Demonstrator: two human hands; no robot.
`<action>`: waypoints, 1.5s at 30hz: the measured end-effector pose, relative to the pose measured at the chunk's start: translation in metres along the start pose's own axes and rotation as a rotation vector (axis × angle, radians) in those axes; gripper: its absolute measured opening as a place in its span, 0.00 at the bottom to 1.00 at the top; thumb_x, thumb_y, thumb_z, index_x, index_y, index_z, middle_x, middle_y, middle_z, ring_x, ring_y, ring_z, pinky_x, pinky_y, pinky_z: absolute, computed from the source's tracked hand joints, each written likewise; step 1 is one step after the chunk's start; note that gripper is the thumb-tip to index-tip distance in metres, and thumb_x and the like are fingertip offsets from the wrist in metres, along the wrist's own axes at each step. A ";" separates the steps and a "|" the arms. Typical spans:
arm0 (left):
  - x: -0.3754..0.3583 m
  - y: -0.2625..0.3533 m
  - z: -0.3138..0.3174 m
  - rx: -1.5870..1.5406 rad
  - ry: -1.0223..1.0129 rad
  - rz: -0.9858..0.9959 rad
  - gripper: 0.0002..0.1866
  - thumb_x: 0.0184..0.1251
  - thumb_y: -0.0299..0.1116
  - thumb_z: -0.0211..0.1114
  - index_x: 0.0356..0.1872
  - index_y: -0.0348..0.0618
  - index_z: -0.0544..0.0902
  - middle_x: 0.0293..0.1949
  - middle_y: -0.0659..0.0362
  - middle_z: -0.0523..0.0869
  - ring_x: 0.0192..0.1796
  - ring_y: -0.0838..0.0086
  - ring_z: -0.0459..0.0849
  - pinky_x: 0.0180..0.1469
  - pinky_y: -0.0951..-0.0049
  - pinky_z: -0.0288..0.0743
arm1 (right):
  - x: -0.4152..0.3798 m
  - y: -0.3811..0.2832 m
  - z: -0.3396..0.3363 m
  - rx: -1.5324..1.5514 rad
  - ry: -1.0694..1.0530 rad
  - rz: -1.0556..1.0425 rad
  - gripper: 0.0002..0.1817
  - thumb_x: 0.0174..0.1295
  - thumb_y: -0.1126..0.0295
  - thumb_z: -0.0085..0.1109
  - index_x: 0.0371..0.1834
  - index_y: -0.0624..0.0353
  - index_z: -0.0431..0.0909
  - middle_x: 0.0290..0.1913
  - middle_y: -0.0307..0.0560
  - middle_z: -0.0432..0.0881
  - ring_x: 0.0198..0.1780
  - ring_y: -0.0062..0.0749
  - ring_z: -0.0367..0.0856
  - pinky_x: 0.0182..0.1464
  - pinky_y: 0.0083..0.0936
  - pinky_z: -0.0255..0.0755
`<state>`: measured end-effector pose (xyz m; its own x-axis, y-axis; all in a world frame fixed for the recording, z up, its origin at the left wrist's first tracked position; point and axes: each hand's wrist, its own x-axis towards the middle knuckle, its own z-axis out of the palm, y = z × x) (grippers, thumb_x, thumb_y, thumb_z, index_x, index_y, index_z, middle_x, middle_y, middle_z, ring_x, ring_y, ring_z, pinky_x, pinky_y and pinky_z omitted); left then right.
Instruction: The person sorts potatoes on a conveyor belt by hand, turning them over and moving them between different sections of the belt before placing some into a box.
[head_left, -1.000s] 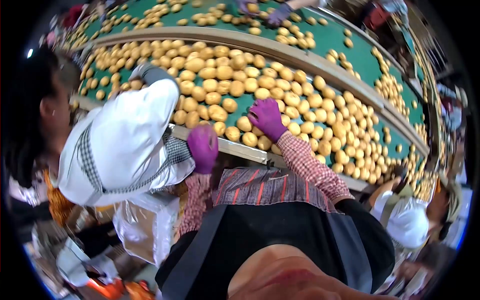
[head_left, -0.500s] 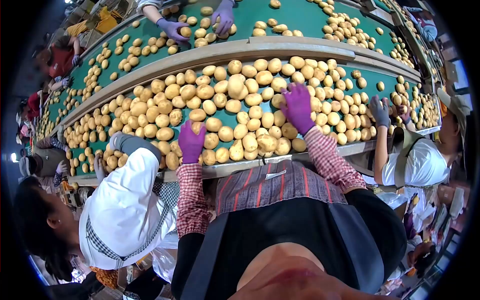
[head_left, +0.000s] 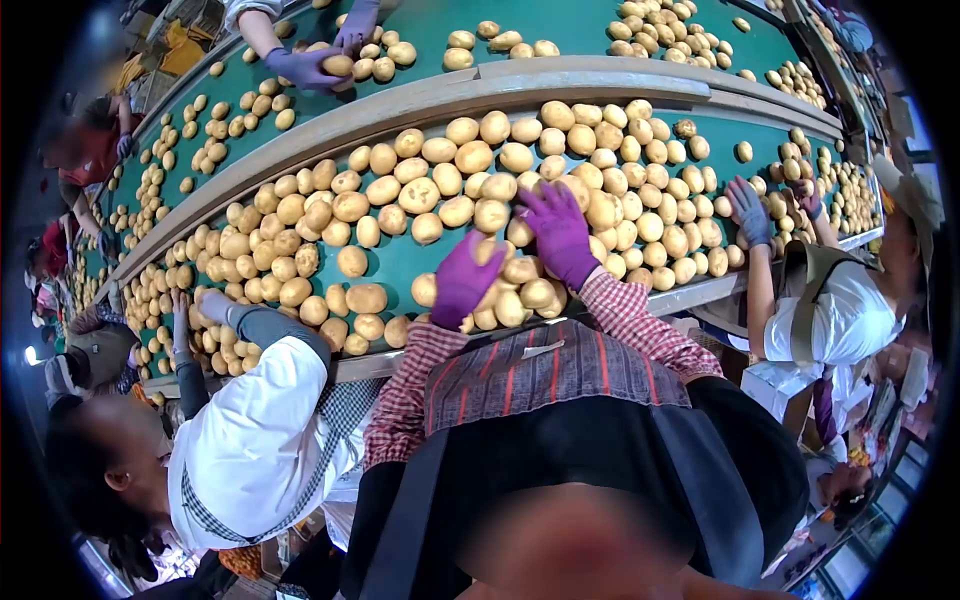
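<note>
Both my hands wear purple gloves and meet over a heap of potatoes (head_left: pixel 520 270) near the belt's front edge. My left hand (head_left: pixel 467 277) is cupped against the heap's left side, thumb apart from the fingers, gripping no potato that I can see. Fingers spread, my right hand (head_left: pixel 560 235) lies over potatoes on the heap's right and far side. One potato (head_left: pixel 492 216) sits just beyond my left fingertips, beside the right ones. What lies under my palms is hidden.
Potatoes cover much of the green belt (head_left: pixel 395 275). A wooden divider (head_left: pixel 400 112) separates it from a farther potato lane, where a co-worker's gloved hands (head_left: pixel 305 68) handle potatoes. A person in white (head_left: pixel 255 435) works close on my left, another (head_left: pixel 830 310) on my right. A metal rim (head_left: pixel 690 293) edges the belt.
My left hand has moved right and my right hand left, so they are now close together with potatoes bunched between them. Green belt shows where potatoes lay left of my left hand.
</note>
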<state>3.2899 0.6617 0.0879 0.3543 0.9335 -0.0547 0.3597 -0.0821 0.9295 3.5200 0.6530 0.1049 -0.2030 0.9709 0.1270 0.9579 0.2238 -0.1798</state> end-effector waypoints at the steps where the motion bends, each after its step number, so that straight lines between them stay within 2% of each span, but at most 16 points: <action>1: 0.001 0.019 0.018 0.079 0.023 0.016 0.29 0.74 0.50 0.73 0.68 0.45 0.80 0.55 0.44 0.86 0.57 0.48 0.87 0.56 0.52 0.82 | 0.001 0.011 0.011 -0.056 0.059 0.066 0.19 0.71 0.65 0.57 0.63 0.48 0.87 0.78 0.41 0.75 0.84 0.47 0.65 0.88 0.51 0.52; 3: 0.002 0.062 0.040 0.236 -0.013 -0.104 0.32 0.73 0.46 0.74 0.72 0.41 0.77 0.63 0.43 0.85 0.61 0.47 0.86 0.64 0.52 0.81 | 0.011 0.043 0.017 -0.211 -0.204 0.166 0.15 0.72 0.63 0.57 0.56 0.47 0.90 0.78 0.41 0.76 0.83 0.48 0.66 0.87 0.48 0.53; 8: 0.012 0.066 0.125 -0.057 -0.082 -0.100 0.39 0.72 0.49 0.76 0.77 0.41 0.74 0.67 0.43 0.83 0.69 0.50 0.84 0.67 0.56 0.79 | -0.003 0.138 0.005 -0.205 -0.017 0.195 0.13 0.61 0.67 0.65 0.47 0.36 0.91 0.69 0.36 0.81 0.80 0.51 0.68 0.85 0.59 0.52; 12: 0.014 0.076 0.156 0.029 -0.013 0.285 0.41 0.67 0.49 0.78 0.77 0.43 0.74 0.64 0.44 0.82 0.62 0.45 0.84 0.62 0.49 0.79 | -0.036 0.219 -0.019 -0.268 0.123 0.200 0.18 0.57 0.65 0.68 0.52 0.34 0.90 0.70 0.39 0.80 0.75 0.57 0.71 0.78 0.60 0.61; 15: 0.009 0.004 0.142 0.338 0.066 0.198 0.38 0.69 0.46 0.77 0.75 0.42 0.75 0.64 0.50 0.83 0.62 0.54 0.83 0.63 0.54 0.78 | -0.063 0.301 -0.026 -0.335 0.020 0.249 0.25 0.54 0.60 0.73 0.59 0.30 0.87 0.74 0.38 0.78 0.74 0.58 0.72 0.77 0.57 0.65; 18: -0.003 0.021 0.059 1.020 0.534 0.626 0.21 0.93 0.42 0.46 0.78 0.50 0.71 0.61 0.60 0.85 0.59 0.67 0.84 0.64 0.59 0.81 | -0.087 0.378 -0.043 -0.247 -0.026 0.338 0.31 0.56 0.56 0.75 0.67 0.30 0.84 0.77 0.39 0.76 0.72 0.54 0.74 0.71 0.54 0.70; 20: -0.029 0.002 0.031 0.703 0.618 0.080 0.33 0.70 0.46 0.75 0.69 0.35 0.80 0.55 0.42 0.86 0.54 0.45 0.85 0.57 0.47 0.79 | -0.098 0.409 -0.039 -0.366 -0.056 0.469 0.32 0.59 0.54 0.75 0.70 0.33 0.82 0.77 0.40 0.76 0.71 0.53 0.75 0.69 0.54 0.71; 22: -0.053 -0.028 0.015 0.992 0.581 -0.037 0.35 0.71 0.51 0.74 0.68 0.34 0.79 0.49 0.44 0.86 0.47 0.48 0.86 0.49 0.49 0.80 | -0.086 0.393 -0.046 -0.467 -0.020 0.621 0.32 0.62 0.53 0.73 0.71 0.44 0.81 0.70 0.49 0.81 0.68 0.55 0.77 0.67 0.53 0.73; 23: -0.059 -0.031 0.021 0.951 0.435 -0.134 0.36 0.71 0.51 0.74 0.69 0.33 0.78 0.49 0.43 0.87 0.46 0.46 0.86 0.48 0.48 0.79 | -0.087 0.393 -0.024 -0.291 0.369 0.393 0.32 0.64 0.53 0.73 0.71 0.51 0.80 0.63 0.55 0.84 0.64 0.58 0.80 0.63 0.53 0.76; 26: -0.058 -0.016 0.052 0.868 0.249 -0.138 0.37 0.70 0.51 0.74 0.70 0.33 0.77 0.48 0.43 0.87 0.46 0.45 0.86 0.48 0.47 0.79 | -0.091 0.238 -0.066 0.667 0.099 0.291 0.26 0.72 0.65 0.67 0.73 0.55 0.77 0.63 0.52 0.84 0.60 0.44 0.85 0.61 0.41 0.81; 28: -0.049 -0.021 0.092 0.741 0.327 0.022 0.37 0.69 0.52 0.75 0.70 0.37 0.78 0.47 0.45 0.86 0.46 0.47 0.86 0.48 0.47 0.79 | -0.101 0.163 -0.077 0.612 -0.486 -0.093 0.27 0.71 0.68 0.65 0.73 0.49 0.78 0.68 0.46 0.82 0.66 0.43 0.83 0.67 0.41 0.77; 29: -0.040 0.006 0.107 0.560 0.240 -0.073 0.33 0.68 0.50 0.76 0.67 0.38 0.80 0.42 0.45 0.86 0.42 0.46 0.86 0.44 0.47 0.78 | -0.131 0.156 -0.056 0.155 -0.033 -0.557 0.27 0.69 0.61 0.67 0.72 0.45 0.80 0.69 0.44 0.82 0.70 0.43 0.80 0.69 0.44 0.75; 30: -0.033 0.021 0.121 0.517 0.164 -0.108 0.33 0.68 0.50 0.76 0.65 0.37 0.80 0.40 0.45 0.85 0.41 0.46 0.86 0.42 0.47 0.78 | -0.146 0.162 -0.043 -0.034 -0.038 -0.599 0.29 0.66 0.55 0.69 0.72 0.43 0.81 0.71 0.45 0.81 0.73 0.44 0.78 0.72 0.49 0.72; 32: -0.022 0.039 0.151 0.570 0.025 -0.127 0.36 0.67 0.54 0.77 0.63 0.34 0.78 0.40 0.44 0.84 0.42 0.46 0.87 0.41 0.47 0.78 | -0.158 0.186 -0.067 0.340 -0.164 -0.174 0.34 0.60 0.53 0.74 0.70 0.48 0.81 0.72 0.50 0.79 0.74 0.52 0.76 0.74 0.54 0.68; 37: -0.012 0.064 0.229 0.576 0.065 -0.012 0.39 0.64 0.58 0.77 0.61 0.35 0.76 0.41 0.44 0.84 0.39 0.47 0.88 0.37 0.48 0.79 | -0.159 0.208 -0.064 0.112 0.143 0.103 0.31 0.61 0.63 0.72 0.69 0.55 0.80 0.72 0.54 0.78 0.75 0.60 0.73 0.76 0.58 0.65; 45: 0.019 0.119 0.287 0.390 -0.158 0.245 0.35 0.66 0.49 0.74 0.71 0.43 0.80 0.51 0.51 0.87 0.45 0.52 0.88 0.45 0.50 0.80 | -0.184 0.277 -0.073 0.090 0.089 0.014 0.34 0.58 0.57 0.75 0.72 0.39 0.82 0.76 0.43 0.77 0.75 0.55 0.71 0.76 0.57 0.65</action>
<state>3.5873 0.5692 0.0928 0.5847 0.8085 0.0659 0.5354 -0.4457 0.7175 3.8381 0.5298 0.1032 -0.1665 0.9635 0.2095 0.9377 0.2205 -0.2686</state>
